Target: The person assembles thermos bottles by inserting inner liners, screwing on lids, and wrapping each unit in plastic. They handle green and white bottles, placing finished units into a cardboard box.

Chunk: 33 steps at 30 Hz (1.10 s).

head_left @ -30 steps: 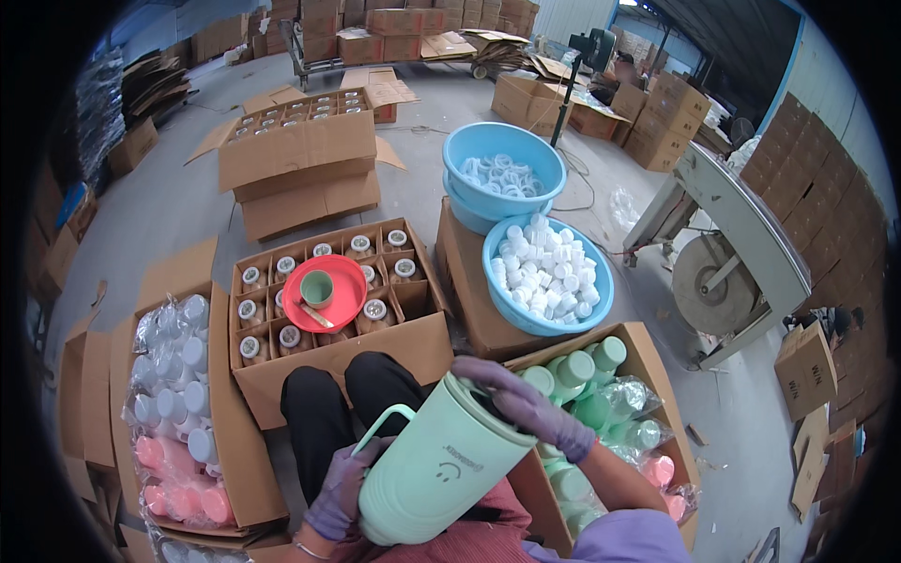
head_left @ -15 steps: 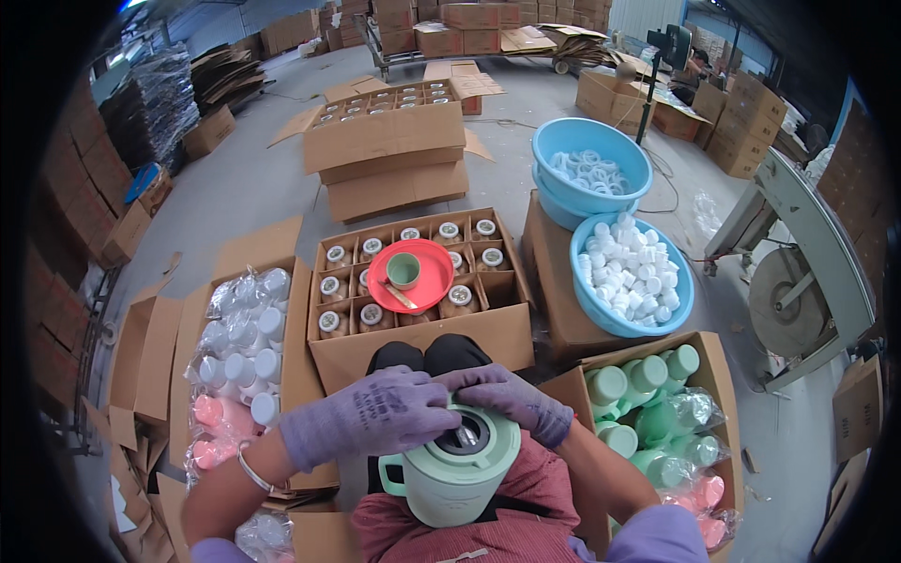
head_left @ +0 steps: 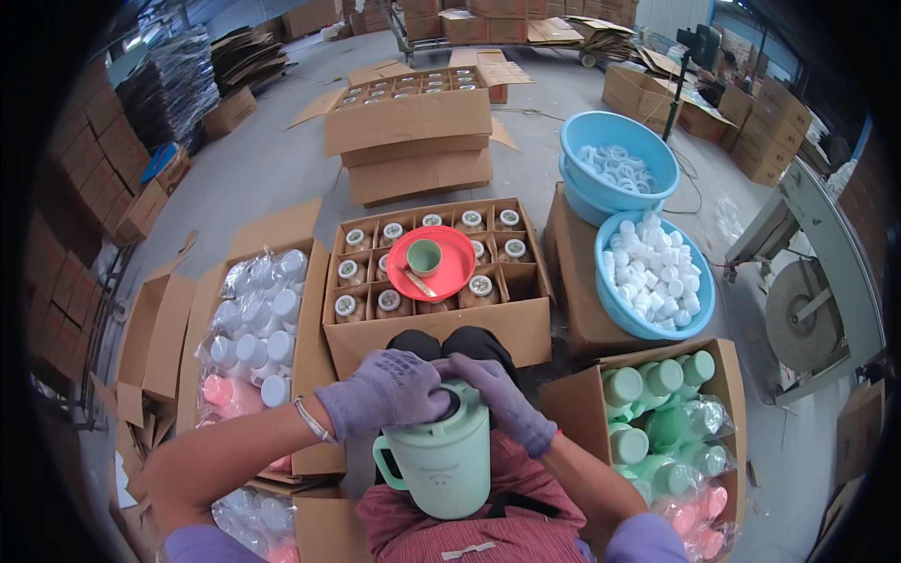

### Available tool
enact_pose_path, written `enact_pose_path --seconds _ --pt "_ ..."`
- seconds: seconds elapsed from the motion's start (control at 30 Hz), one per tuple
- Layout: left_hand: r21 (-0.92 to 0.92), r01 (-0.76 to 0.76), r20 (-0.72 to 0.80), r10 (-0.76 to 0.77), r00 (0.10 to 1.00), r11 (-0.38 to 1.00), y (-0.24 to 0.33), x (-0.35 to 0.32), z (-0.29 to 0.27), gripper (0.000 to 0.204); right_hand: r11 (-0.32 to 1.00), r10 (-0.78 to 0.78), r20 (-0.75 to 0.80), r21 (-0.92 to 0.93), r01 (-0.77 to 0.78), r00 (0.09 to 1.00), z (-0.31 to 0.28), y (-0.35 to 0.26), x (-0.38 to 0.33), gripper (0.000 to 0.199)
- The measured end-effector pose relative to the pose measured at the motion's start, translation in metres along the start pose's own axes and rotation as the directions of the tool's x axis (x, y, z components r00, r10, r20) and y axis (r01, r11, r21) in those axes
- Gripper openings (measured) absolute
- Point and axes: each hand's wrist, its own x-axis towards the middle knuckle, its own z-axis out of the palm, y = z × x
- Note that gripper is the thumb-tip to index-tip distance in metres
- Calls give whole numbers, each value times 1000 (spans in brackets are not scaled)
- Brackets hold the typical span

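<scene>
Several open cartons ring the seated person, mouths up, presumably so their contents lie within reach: a divided carton (head_left: pixel 450 340) of jars at centre, a bottle carton (head_left: pixel 315 375) at left, another bottle carton (head_left: pixel 734 418) at lower right.

Two blue basins at centre right: the ring basin (head_left: pixel 570 188) sits behind the cap basin (head_left: pixel 615 300); loose small parts are probably kept apart this way.

Pale green handled mug (head_left: pixel 446 477): lower centre of frame, roughly upright in the lap, braced there, I judge, to free both hands for its top. Handle (head_left: pixel 383 462) points left.

Red plate (head_left: pixel 460 272) lies across the jar tops, likely a makeshift shelf for the green cup (head_left: pixel 424 257).

Left hand (head_left: pixel 385 389), gloved: fingers bent, nearly closed, over the lid (head_left: pixel 436 432) beside its dark centre plug (head_left: pixel 454 404). Right hand (head_left: pixel 507 408), gloved: fingers bent across the lid's far side, palm near the right rim. Fingertips partly hidden; gripping or merely pressing, cannot tell.
</scene>
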Motion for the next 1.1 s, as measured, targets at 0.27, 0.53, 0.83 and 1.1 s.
enact_pose_path --seconds 0.27,0.53,0.83,1.1 --pt "-534 -381 -591 -11 806 755 -57 28 109 27 351 -490 263 -813 464 831 20 -14 -32 60" --pt "-738 -518 -597 -60 800 432 -53 67 112 32 403 -230 625 -637 658 746 15 -80 -39 86" --pt "-944 -312 -292 -177 940 -103 -5 -80 197 89 239 -20 838 -525 817 545 23 -80 -57 88" --pt "-847 -302 -511 -513 690 437 60 -91 182 40 157 -92 540 -822 547 837 36 -66 -86 89"
